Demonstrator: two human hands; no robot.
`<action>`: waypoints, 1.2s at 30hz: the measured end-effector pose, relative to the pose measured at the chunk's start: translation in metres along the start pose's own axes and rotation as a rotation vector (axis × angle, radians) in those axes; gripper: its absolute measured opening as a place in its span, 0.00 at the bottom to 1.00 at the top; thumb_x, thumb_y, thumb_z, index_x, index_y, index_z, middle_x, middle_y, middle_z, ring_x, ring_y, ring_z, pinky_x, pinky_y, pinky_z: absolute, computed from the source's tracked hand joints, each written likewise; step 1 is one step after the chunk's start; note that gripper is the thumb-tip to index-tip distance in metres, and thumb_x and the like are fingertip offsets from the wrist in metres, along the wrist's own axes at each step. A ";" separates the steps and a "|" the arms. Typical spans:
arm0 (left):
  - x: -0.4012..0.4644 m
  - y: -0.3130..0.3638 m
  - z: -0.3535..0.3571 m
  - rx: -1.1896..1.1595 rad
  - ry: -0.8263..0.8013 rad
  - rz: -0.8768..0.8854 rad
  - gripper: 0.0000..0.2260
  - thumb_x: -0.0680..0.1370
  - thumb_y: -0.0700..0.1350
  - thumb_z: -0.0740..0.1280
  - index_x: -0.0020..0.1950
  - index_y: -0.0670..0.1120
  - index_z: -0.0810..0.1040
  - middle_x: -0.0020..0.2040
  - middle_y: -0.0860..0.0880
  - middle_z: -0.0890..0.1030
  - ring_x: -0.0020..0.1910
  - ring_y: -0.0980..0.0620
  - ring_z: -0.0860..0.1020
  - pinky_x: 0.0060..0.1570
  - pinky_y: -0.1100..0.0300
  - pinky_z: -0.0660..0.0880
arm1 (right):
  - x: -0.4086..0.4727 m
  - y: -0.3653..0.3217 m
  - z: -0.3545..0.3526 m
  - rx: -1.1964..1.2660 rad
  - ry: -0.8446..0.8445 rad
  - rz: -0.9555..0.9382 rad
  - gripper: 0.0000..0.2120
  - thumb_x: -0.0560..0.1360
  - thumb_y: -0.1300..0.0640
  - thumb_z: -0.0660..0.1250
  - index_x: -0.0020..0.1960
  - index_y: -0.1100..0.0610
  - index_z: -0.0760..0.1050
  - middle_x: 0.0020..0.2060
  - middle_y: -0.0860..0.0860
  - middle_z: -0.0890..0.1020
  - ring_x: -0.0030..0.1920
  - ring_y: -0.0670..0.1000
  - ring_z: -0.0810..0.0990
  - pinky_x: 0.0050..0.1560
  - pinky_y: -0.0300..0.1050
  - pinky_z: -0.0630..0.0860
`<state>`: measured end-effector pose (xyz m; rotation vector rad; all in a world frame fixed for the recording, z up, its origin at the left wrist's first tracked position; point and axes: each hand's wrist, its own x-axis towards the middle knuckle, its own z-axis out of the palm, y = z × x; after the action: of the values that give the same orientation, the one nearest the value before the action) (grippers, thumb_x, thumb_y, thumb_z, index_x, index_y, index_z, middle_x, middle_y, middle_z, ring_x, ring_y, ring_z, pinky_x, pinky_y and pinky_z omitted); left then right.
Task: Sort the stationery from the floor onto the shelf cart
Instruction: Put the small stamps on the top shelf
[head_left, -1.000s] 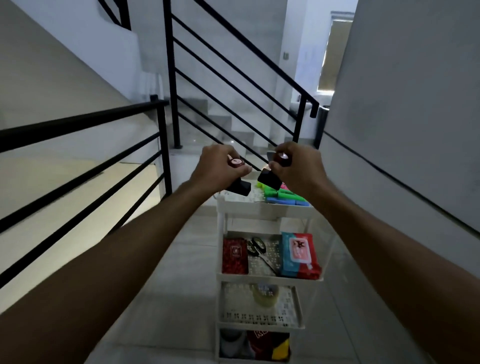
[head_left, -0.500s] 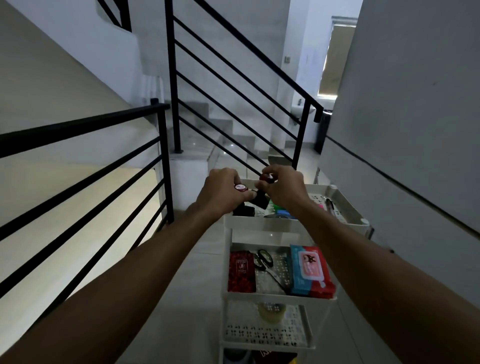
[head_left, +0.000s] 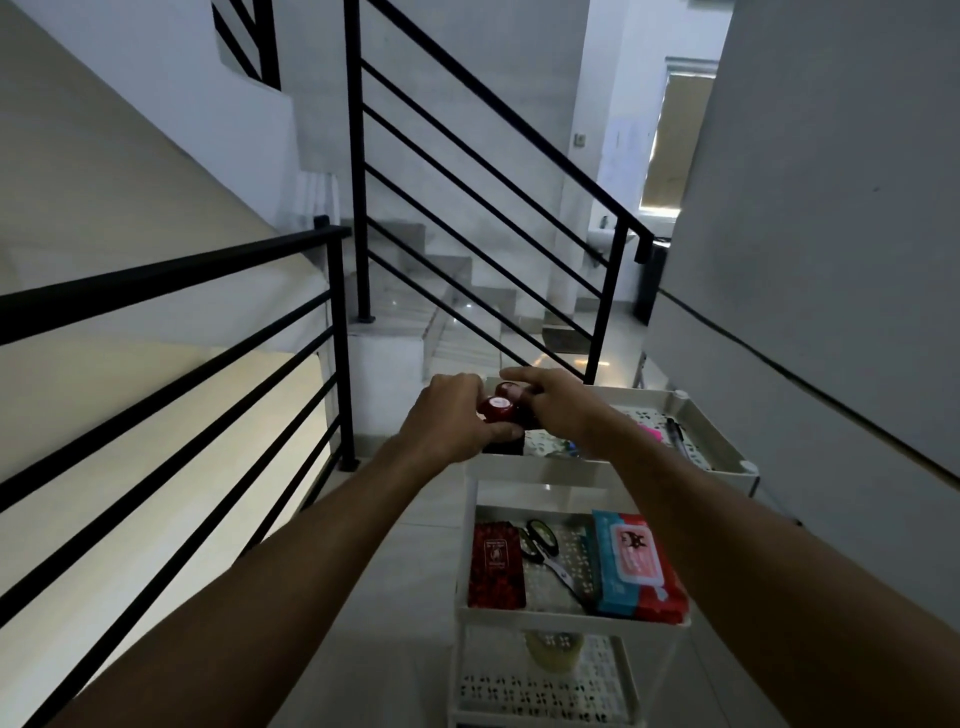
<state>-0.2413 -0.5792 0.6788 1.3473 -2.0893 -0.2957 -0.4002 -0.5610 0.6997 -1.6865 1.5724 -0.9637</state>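
A white shelf cart (head_left: 722, 457) stands in front of me on the landing. My left hand (head_left: 447, 421) grips a black stamp with a red round top (head_left: 497, 410) at the near left corner of the top tray. My right hand (head_left: 561, 405) holds a second red-topped stamp (head_left: 508, 388) just behind it. A pen (head_left: 678, 439) and pink and green items lie in the top tray. The second tray carries a red packet (head_left: 496, 566), scissors (head_left: 545, 545) and a blue-red wipes pack (head_left: 636, 564). A tape roll (head_left: 553, 649) sits on the third tray.
A black metal railing (head_left: 332, 343) runs along my left, with stairs going down beyond it. A grey wall (head_left: 831, 260) closes the right side close to the cart. More stairs and a second railing (head_left: 493, 176) rise behind the cart.
Both hands have lowered the two stamps from above the cart down into the near left corner of the top tray. The view has tilted upward.
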 end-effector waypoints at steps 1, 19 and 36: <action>-0.001 0.000 0.002 -0.014 0.009 0.006 0.21 0.66 0.59 0.76 0.48 0.48 0.76 0.39 0.54 0.75 0.38 0.56 0.74 0.30 0.65 0.64 | -0.001 0.000 0.000 0.014 -0.001 0.009 0.20 0.81 0.63 0.58 0.72 0.56 0.68 0.64 0.60 0.75 0.61 0.55 0.77 0.54 0.43 0.78; -0.063 0.000 -0.005 0.106 0.127 0.025 0.37 0.69 0.66 0.69 0.72 0.49 0.67 0.65 0.46 0.75 0.62 0.46 0.74 0.59 0.49 0.72 | -0.065 0.016 0.008 -0.158 0.235 -0.098 0.31 0.75 0.69 0.62 0.75 0.50 0.62 0.68 0.56 0.72 0.57 0.50 0.73 0.43 0.39 0.76; -0.359 -0.054 0.092 0.088 0.080 0.037 0.35 0.72 0.58 0.69 0.74 0.48 0.60 0.68 0.46 0.70 0.66 0.46 0.70 0.63 0.49 0.67 | -0.315 0.146 0.155 -0.406 0.354 -0.220 0.25 0.73 0.59 0.69 0.69 0.53 0.69 0.64 0.54 0.73 0.61 0.51 0.73 0.59 0.44 0.72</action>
<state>-0.1567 -0.3013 0.4428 1.3474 -2.0796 -0.1331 -0.3538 -0.2653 0.4653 -2.0881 1.9446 -1.1620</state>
